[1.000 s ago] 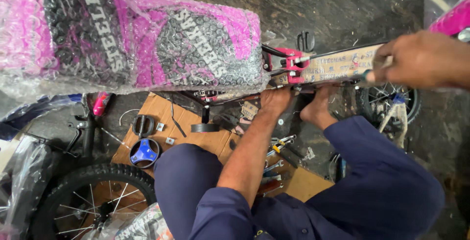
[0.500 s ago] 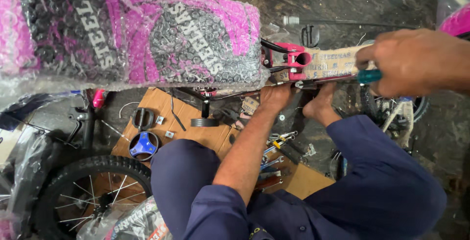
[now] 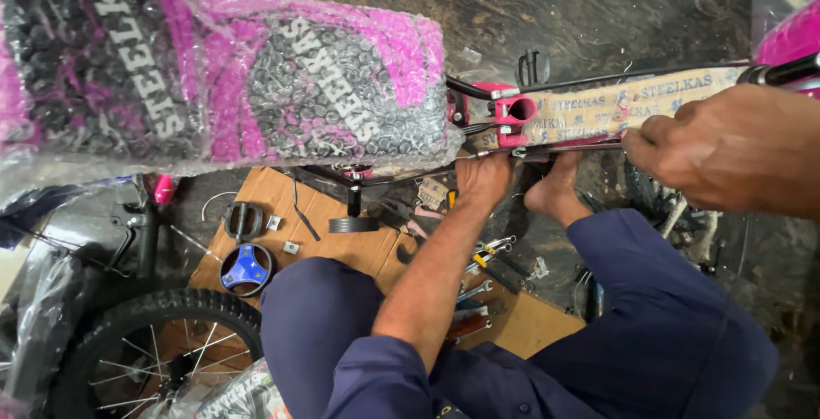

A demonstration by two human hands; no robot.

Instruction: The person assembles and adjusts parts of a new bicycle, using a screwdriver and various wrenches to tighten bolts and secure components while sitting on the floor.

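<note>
Two Hands at a Pink Bicycle Frame

Both hands work on the pink bicycle frame point(image 3: 589, 116), which lies level across the person's lap beside a bubble-wrapped saddle point(image 3: 213, 69). The left hand point(image 3: 481, 181) reaches up under the frame, fingers pressed to its underside. The right hand point(image 3: 726, 150) is clenched around the paper-wrapped tube. Spanners point(image 3: 483, 257) lie on cardboard point(image 3: 342, 244) below, near a wheel point(image 3: 149, 346).

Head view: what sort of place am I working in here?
Probably a bicycle assembly or repair spot on a floor: a bubble-wrapped pink frame, a spoked wheel, and wrenches lying on flattened cardboard.
</note>
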